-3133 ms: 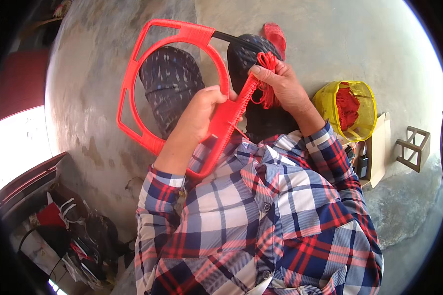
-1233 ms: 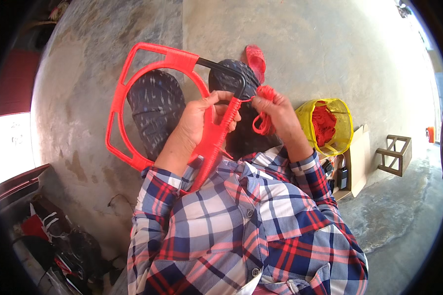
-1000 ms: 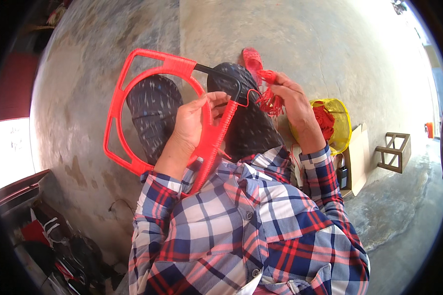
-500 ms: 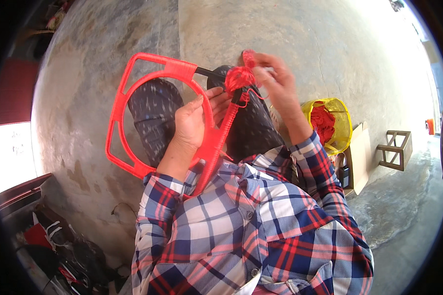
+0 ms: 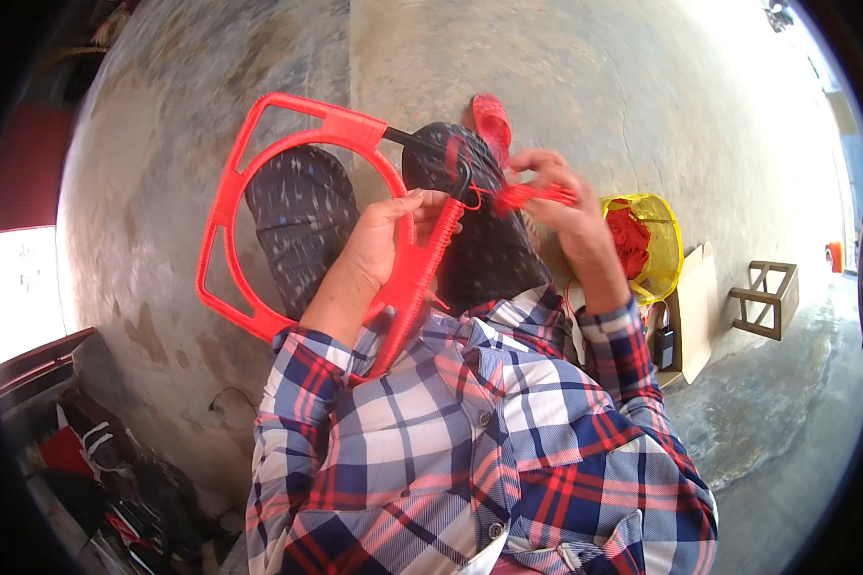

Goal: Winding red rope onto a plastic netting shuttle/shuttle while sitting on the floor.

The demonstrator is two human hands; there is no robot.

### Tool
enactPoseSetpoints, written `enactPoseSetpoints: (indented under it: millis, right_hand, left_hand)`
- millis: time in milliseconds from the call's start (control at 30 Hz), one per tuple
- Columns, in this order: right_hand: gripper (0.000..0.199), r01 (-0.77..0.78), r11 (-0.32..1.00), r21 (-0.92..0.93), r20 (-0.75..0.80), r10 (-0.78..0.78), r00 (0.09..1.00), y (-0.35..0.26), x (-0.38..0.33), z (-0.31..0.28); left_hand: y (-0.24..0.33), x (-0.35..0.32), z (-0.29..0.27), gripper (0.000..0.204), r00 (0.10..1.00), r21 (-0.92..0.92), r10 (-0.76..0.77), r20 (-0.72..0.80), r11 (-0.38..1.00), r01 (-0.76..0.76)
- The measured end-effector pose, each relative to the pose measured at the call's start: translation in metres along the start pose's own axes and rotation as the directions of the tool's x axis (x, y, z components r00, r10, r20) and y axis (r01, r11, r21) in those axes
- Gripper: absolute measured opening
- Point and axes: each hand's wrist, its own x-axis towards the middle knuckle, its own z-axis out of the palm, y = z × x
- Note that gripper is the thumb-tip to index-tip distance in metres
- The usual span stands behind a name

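Across my lap lies a frame (image 5: 350,127) with a round ring inside angular outer bars, mostly wrapped in red cord. Bare black bar (image 5: 417,144) shows along its upper right side and at the corner. My left hand (image 5: 376,240) grips the ring's right side, fingers passing behind it. Just right of the bare corner, my right hand (image 5: 568,203) is closed on a bundle of red cord (image 5: 529,195), slightly blurred. A thin strand runs from the bundle to the wrapped bar near the corner.
To the right stands a yellow see-through bag (image 5: 679,251) holding red material (image 5: 627,238). Beside it are a cardboard piece (image 5: 697,316) and a small wooden stool (image 5: 784,299). A red shoe (image 5: 490,119) shows beyond my knee. Mixed clutter (image 5: 139,479) lies at lower left.
My right hand has moved down and to the right with the red cord bundle, away from the frame's corner. That corner now shows more black. The frame has shifted slightly.
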Motion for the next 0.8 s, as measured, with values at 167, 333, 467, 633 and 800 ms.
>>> enactPoseSetpoints:
  millis: [167,333,467,633,800]
  right_hand:
    - [0.02,0.087,0.718,0.691,0.041,-0.16,0.986,-0.047,-0.033,-0.053]
    - [0.018,0.092,0.739,0.667,-0.219,0.077,0.973,-0.047,-0.032,-0.08]
    - [0.023,-0.31,0.882,0.356,-0.208,0.398,0.894,-0.01,-0.019,-0.009]
    - [0.012,-0.335,0.942,-0.021,0.038,0.336,0.941,0.004,-0.023,0.04]
    - [0.009,-0.329,0.917,0.226,0.094,0.316,0.944,-0.028,-0.031,0.028]
  left_hand:
    - [0.005,-0.006,0.01,0.039,1.0,0.019,-0.031,0.001,0.999,0.031]
    - [0.006,-0.003,0.006,0.036,0.996,-0.005,-0.034,0.08,0.999,0.035]
    - [0.002,-0.001,0.009,0.035,0.997,0.013,-0.031,0.071,0.999,0.03]
    - [0.001,-0.002,0.014,0.045,0.982,-0.048,0.017,0.187,0.999,-0.008]
    - [0.001,0.002,0.002,0.048,0.991,-0.048,-0.01,0.132,0.999,0.016]
